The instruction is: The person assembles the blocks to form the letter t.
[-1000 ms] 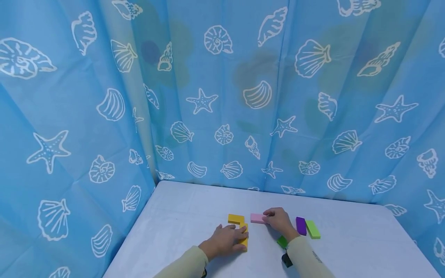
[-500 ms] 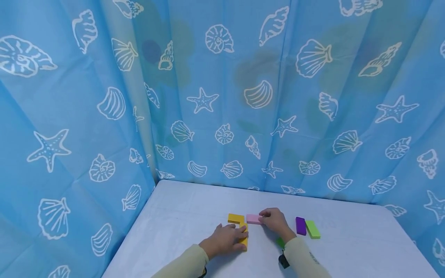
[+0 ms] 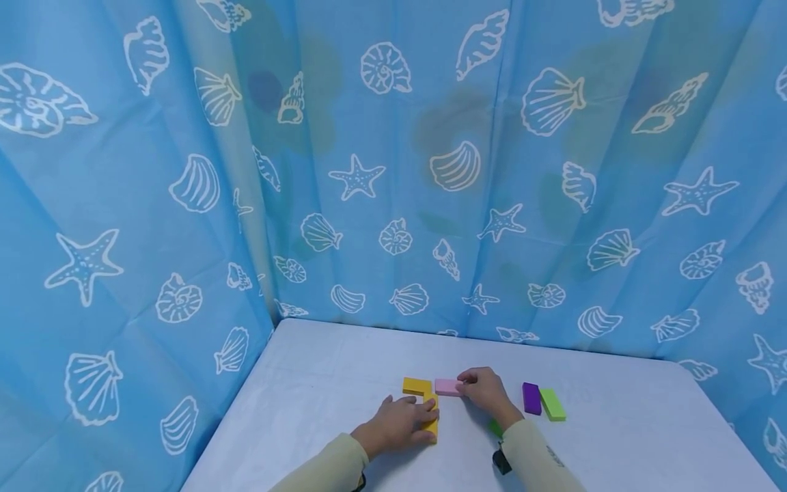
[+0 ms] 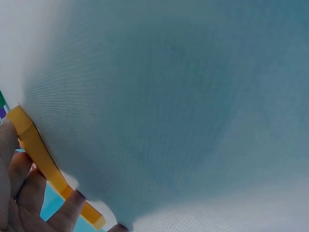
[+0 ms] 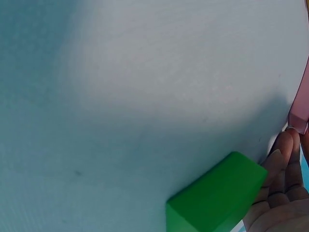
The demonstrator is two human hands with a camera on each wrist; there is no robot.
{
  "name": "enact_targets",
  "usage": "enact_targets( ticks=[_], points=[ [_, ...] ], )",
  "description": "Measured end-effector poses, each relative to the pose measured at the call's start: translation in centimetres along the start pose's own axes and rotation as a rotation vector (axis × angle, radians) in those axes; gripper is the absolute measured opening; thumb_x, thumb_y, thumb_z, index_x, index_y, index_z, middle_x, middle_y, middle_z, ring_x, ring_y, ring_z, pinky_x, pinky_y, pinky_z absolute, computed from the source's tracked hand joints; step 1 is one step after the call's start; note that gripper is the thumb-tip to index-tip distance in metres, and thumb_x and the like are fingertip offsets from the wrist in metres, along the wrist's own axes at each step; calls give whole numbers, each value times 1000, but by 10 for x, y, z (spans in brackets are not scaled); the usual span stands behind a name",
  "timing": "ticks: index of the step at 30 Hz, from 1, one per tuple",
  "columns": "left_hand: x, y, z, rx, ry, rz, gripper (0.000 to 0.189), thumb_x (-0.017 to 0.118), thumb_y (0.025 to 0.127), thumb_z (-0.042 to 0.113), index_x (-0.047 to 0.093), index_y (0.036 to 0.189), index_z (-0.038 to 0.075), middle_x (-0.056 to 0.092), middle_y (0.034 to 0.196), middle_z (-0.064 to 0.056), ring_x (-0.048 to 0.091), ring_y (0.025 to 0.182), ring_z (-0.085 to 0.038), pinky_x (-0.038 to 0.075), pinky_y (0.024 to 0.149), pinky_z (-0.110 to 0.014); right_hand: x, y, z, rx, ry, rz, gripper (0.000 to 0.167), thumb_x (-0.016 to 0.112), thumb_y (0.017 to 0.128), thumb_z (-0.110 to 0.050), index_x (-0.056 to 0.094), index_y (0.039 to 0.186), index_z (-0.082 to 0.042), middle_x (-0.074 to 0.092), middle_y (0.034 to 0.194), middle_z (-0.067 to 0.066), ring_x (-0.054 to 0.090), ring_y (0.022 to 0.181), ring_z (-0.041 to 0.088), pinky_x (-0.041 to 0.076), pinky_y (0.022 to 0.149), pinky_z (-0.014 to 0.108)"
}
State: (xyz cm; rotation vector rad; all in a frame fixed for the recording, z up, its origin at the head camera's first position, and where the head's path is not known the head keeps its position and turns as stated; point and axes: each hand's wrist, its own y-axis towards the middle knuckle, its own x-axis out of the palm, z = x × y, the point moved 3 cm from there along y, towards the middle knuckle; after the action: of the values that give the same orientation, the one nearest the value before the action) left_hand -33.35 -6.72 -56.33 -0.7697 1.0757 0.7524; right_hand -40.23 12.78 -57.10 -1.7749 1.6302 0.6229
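Block in pink (image 3: 447,387) runs lengthwise leftward from our pinching right hand (image 3: 488,393); our spread left hand (image 3: 395,422) touches a yellow block (image 3: 433,426).

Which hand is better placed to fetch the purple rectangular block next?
Probably the right hand: it is nearer the purple rectangular block, though it would first need to release the pink rectangular block. The left hand lies farther off, resting on a yellow rectangular block.
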Motion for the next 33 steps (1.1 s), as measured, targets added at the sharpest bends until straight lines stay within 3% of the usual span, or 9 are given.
enact_targets(
  ticks=[33],
  points=[
    [0, -1, 1, -17, 9, -8, 53, 60, 90, 58, 54, 139, 40, 47, 149, 20, 51, 136, -24, 40, 105, -66, 3, -7, -7, 8, -10, -5, 19, 74, 89, -17, 73, 105, -6, 70, 101, 8, 60, 92, 23, 54, 95, 47]
  ],
)
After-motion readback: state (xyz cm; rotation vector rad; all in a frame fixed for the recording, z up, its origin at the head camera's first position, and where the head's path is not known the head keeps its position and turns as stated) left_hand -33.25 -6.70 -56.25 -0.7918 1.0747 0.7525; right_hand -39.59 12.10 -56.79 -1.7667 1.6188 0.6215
